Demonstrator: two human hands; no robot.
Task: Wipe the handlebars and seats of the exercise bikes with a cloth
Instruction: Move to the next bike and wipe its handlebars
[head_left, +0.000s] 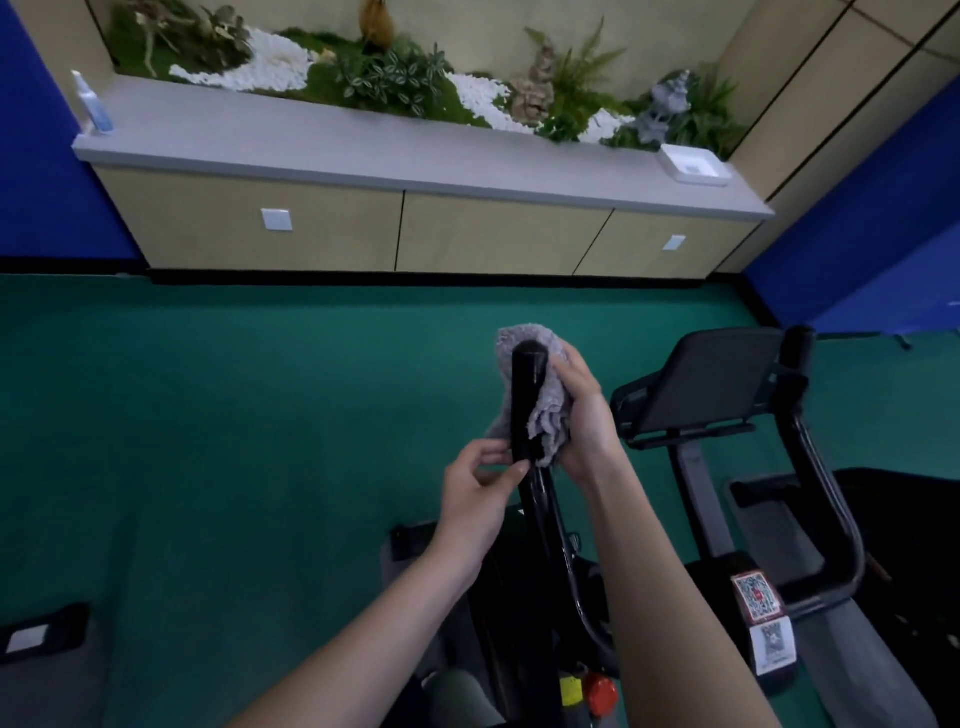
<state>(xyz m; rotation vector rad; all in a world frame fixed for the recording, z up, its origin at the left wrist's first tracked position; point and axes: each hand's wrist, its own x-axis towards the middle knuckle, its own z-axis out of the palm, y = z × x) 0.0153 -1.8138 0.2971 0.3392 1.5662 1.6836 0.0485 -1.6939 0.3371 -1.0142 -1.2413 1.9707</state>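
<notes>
A black upright handlebar grip (525, 400) of the exercise bike rises in the middle of the view. A grey fluffy cloth (546, 402) is wrapped behind and around its top end. My right hand (584, 410) holds the cloth against the grip's right side, fingers curled round it. My left hand (480, 486) pinches the cloth's lower left edge beside the bar, just below the grip. The bike's black frame (545, 561) runs down between my forearms. The seat is not in view.
A second machine with a black console (706, 384) and handlebar post (797, 374) stands close on the right. Green floor (234, 441) spreads to the left. A long cabinet ledge (363, 140) with plants, a spray bottle (93, 106) and a white tray (693, 163) lines the far wall.
</notes>
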